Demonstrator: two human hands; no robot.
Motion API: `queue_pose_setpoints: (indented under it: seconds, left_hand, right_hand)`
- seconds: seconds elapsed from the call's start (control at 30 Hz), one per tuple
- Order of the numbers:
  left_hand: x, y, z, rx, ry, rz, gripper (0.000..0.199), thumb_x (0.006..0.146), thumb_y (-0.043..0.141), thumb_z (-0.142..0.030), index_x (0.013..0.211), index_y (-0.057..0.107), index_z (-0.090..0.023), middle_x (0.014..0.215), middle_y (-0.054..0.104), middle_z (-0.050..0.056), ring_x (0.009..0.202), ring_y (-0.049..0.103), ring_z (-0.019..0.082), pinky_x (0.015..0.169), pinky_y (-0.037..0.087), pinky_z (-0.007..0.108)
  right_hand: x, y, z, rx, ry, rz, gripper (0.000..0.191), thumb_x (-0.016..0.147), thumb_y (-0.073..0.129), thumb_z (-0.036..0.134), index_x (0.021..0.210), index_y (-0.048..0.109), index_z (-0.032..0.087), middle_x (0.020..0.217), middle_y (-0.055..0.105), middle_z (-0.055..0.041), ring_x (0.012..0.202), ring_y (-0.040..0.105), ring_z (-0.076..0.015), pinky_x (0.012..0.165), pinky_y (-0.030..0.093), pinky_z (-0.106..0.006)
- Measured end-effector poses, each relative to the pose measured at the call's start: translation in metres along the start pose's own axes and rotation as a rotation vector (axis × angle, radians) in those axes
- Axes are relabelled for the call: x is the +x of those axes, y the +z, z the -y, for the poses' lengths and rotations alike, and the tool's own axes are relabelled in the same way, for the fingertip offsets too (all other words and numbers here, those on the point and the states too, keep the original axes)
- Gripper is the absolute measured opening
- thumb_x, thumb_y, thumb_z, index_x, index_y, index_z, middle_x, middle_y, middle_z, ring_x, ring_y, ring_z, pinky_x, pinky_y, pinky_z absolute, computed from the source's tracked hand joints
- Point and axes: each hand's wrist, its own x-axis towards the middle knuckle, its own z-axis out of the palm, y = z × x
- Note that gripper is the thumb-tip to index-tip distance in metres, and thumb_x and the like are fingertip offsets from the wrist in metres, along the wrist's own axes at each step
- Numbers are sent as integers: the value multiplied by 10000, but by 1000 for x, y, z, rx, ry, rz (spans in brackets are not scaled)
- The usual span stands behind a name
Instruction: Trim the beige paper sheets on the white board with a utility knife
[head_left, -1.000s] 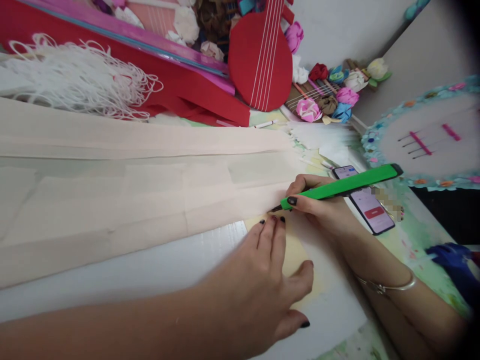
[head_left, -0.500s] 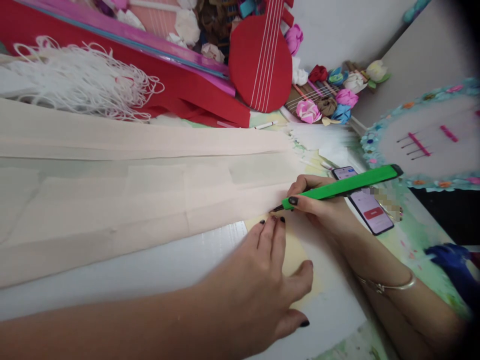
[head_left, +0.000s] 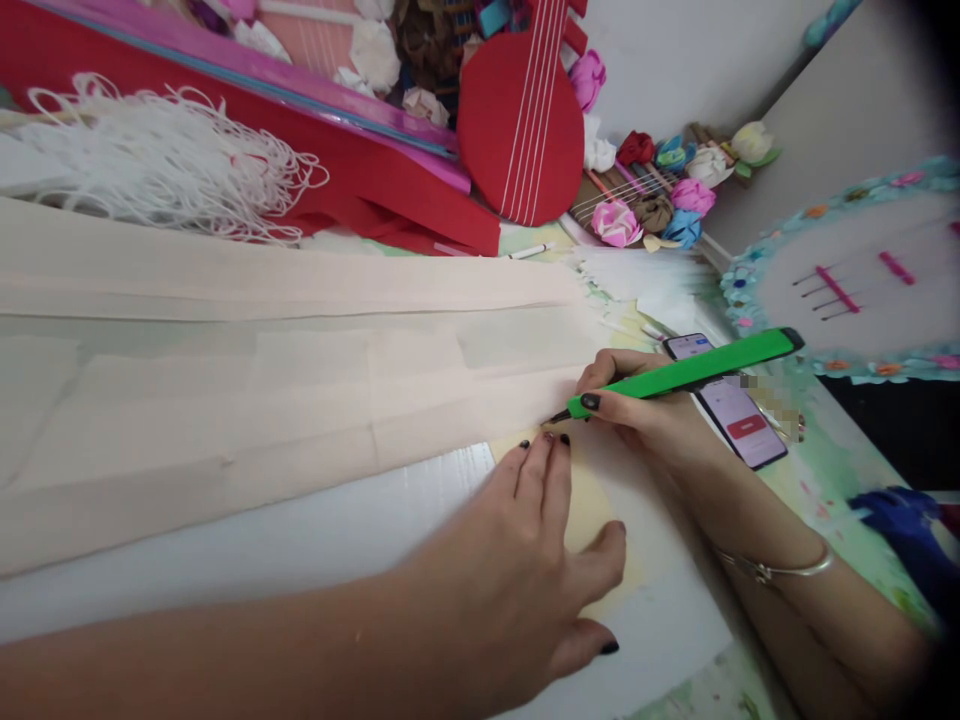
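My left hand lies flat with fingers stretched and thumb apart, pressing a pale yellow piece down. Its fingertips touch the lower edge of a long cream sheet, which looks like thin paper or fabric. In a pen-like grip, my right hand holds a green box cutter. Its dark tip meets the edge of the cream sheet, just above my left fingertips. Beneath both hands is a white board.
A phone with a lit screen lies behind my right hand. White cord is heaped on the left. A red lyre-like string craft, paper flowers and a flower-rimmed oval stand behind. Blue cloth sits at the right.
My right hand and the box cutter have shifted very slightly to the right. My left hand stays in the same place, and the sheet looks unchanged.
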Motion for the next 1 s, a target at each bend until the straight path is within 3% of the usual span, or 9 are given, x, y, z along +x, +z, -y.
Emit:
queue_pose_setpoints:
  seconds: [1.0]
  left_hand:
    - [0, 0, 0, -2, -7, 16, 635, 866, 552, -633, 1317, 490, -190, 1377, 505, 297, 1320, 440, 463, 1036, 392, 546]
  right_hand:
    - [4, -9, -6, 21, -25, -20, 282, 701, 808, 369, 623, 601, 194, 561, 572, 7, 531, 444, -112, 477, 230, -261]
